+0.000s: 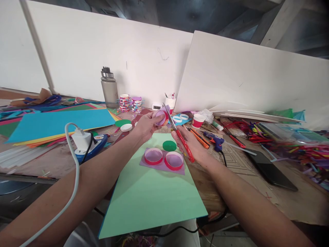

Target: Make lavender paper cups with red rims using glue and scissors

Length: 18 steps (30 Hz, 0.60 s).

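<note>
My left hand (pixel 147 125) grips a red paper cup ring (pixel 159 118) with purple paper on it, lifted above the table. In my right hand (pixel 189 140) are red-handled scissors (pixel 183 139), their blades pointing up beside the ring; whether they touch the paper I cannot tell. Below the hands lies a light green sheet (pixel 154 199). On it rests a purple paper piece (pixel 162 167) bearing two red-rimmed cup rings, a left ring (pixel 153 157) and a right ring (pixel 173 161). A dark green paper disc (pixel 169 145) sits just behind them.
A grey bottle (pixel 109 87) and decorated cup stacks (pixel 124 103) stand at the back. To the left are coloured sheets (pixel 64 120) and a blue power strip (pixel 94 147) with a white cable. A glue gun (pixel 218 142), phone (pixel 272 169) and pipe cleaners (pixel 303 154) lie right.
</note>
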### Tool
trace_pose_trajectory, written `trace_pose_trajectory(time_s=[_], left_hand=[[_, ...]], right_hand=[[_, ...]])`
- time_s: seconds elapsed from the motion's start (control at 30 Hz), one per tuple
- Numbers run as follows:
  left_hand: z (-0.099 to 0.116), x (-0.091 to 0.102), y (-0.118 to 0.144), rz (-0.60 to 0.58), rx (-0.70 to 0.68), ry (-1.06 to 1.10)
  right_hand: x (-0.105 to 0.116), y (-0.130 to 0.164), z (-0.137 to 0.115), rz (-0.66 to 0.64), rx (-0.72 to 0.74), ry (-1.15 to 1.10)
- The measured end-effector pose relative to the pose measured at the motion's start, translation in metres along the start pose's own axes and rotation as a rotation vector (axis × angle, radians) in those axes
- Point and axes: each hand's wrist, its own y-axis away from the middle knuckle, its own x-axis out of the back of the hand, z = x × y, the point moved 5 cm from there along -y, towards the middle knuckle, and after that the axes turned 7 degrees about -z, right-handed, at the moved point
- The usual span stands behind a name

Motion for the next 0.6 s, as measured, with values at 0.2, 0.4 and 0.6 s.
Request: trace_pose_trajectory(time_s=[0.2,0.4,0.6], left_hand=[[0.0,-0.001,-0.001,-0.057,-0.009,-0.022],[0.001,-0.001,-0.002,-0.065,-0.019,-0.016],[0.003,0.002,-0.003,-0.081,-0.03,-0.041]], right_hand=[[0.0,0.002,0.001,-0.008,0.01,-0.012],[0.003,0.005,-0.011,0.001,0.001,0.028],[0.003,0.005,-0.012,0.027,0.012,0.069]])
